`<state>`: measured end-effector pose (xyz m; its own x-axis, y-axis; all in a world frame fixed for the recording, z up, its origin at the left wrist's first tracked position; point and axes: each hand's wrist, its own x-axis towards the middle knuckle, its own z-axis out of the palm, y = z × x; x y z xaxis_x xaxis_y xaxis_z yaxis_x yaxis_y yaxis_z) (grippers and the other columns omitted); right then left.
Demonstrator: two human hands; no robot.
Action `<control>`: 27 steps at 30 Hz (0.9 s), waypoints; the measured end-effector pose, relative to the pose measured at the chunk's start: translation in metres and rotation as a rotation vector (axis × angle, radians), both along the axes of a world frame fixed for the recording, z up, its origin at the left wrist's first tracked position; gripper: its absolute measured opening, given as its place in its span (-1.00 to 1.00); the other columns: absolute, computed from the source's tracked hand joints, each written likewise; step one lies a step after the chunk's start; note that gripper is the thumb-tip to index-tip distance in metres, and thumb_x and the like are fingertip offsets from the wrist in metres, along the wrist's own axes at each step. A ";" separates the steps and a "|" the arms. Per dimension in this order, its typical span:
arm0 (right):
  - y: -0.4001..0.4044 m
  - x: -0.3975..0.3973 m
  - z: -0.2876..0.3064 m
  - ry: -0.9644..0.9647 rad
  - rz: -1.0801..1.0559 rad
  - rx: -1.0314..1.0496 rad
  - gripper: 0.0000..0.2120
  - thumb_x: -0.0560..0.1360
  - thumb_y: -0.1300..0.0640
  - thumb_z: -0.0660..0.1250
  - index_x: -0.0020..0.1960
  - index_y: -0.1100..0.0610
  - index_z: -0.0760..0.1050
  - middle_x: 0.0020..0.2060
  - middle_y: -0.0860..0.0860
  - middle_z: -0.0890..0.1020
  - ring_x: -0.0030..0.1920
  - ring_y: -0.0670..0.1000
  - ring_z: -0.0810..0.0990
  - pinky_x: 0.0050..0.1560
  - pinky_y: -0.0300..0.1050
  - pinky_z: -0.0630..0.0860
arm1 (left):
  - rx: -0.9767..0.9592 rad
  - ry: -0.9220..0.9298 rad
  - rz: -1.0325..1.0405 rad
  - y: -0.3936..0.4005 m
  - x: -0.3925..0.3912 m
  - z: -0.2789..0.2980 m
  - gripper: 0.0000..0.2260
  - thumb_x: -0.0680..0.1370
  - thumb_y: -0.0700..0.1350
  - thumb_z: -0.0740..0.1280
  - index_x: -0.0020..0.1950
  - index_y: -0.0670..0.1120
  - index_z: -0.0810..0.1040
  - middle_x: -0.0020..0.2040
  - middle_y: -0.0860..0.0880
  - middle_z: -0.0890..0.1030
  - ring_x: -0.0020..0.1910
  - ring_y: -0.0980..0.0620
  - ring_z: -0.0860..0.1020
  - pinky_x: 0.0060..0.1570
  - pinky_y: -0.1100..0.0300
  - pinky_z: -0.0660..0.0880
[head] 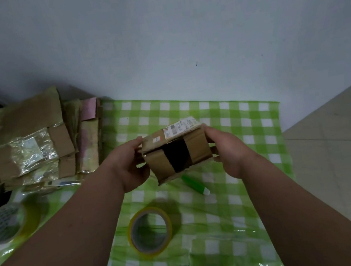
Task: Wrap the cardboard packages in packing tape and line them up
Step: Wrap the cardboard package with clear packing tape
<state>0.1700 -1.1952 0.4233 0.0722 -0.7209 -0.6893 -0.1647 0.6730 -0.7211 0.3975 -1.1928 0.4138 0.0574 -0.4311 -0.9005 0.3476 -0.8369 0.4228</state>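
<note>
Over a green checked cloth [228,216] by a pale wall [177,30], the left hand [129,162] and right hand [229,149] clamp their fingers on a cardboard package [177,150]. Its near end gapes dark. Taped packages [32,142] stack at far left.

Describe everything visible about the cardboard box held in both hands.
The cardboard box is small, brown and worn, held in the air above the green checked cloth. Its near end faces the camera: two flaps stand apart, leaving a dark gap between them. A white barcoded label lies on its top face. It is tilted, its label end farther away. The left hand grips its left side, the right hand its right side.
</note>
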 end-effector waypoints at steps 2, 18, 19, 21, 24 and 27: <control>0.001 -0.003 0.000 0.004 0.011 -0.001 -0.63 0.54 -0.32 0.18 0.04 -0.14 0.66 0.04 -0.21 0.67 0.08 -0.06 0.60 0.12 -0.01 0.38 | 0.009 0.017 0.019 0.000 -0.003 -0.001 -0.83 0.56 0.01 0.34 -0.16 -0.02 0.62 -0.34 0.01 0.60 -0.35 0.04 0.49 -0.47 0.30 0.43; 0.005 -0.015 -0.029 -0.004 -0.067 0.039 -0.73 0.64 0.04 0.10 0.06 -0.18 0.57 -0.07 -0.04 0.70 -0.11 0.01 0.65 -0.31 -0.23 0.49 | -0.236 0.008 0.028 -0.013 -0.024 -0.008 -0.70 0.62 -0.29 0.12 0.21 -0.18 0.59 0.05 -0.17 0.63 -0.11 -0.06 0.59 -0.17 0.13 0.50; 0.005 -0.014 -0.032 0.005 -0.030 0.038 -0.72 0.63 0.09 0.10 0.09 -0.16 0.56 -0.02 -0.04 0.69 -0.05 0.01 0.64 -0.33 -0.29 0.52 | -0.257 -0.019 -0.004 -0.013 -0.027 -0.011 -0.70 0.61 -0.28 0.13 0.22 -0.16 0.59 0.08 -0.15 0.64 -0.08 -0.04 0.58 -0.14 0.15 0.47; 0.007 -0.011 -0.038 0.082 0.047 0.050 -0.68 0.63 0.10 0.12 0.33 -0.05 0.47 0.15 0.02 0.63 0.11 0.06 0.61 -0.04 -0.16 0.60 | -0.266 -0.104 -0.073 -0.012 -0.032 -0.019 -0.76 0.61 -0.18 0.23 0.23 -0.04 0.59 0.16 -0.07 0.63 0.05 0.00 0.55 0.00 0.13 0.40; 0.008 -0.016 -0.046 0.302 0.104 -0.027 -0.45 0.60 0.16 0.23 0.56 0.00 0.19 0.44 0.11 0.37 0.39 0.15 0.40 0.37 0.13 0.39 | -0.246 -0.183 -0.145 -0.010 -0.037 -0.026 -0.72 0.57 0.02 0.36 0.28 0.10 0.56 0.24 0.06 0.57 0.24 0.05 0.48 0.15 0.07 0.38; 0.010 -0.020 -0.044 0.140 0.109 -0.253 -0.30 0.53 0.30 0.32 0.56 -0.08 0.17 0.45 -0.03 0.37 0.41 0.04 0.38 0.36 0.06 0.43 | -0.230 -0.132 -0.081 -0.008 -0.039 -0.028 -0.69 0.55 0.14 0.36 0.22 0.03 0.60 0.16 0.03 0.57 0.18 0.03 0.51 0.03 0.11 0.51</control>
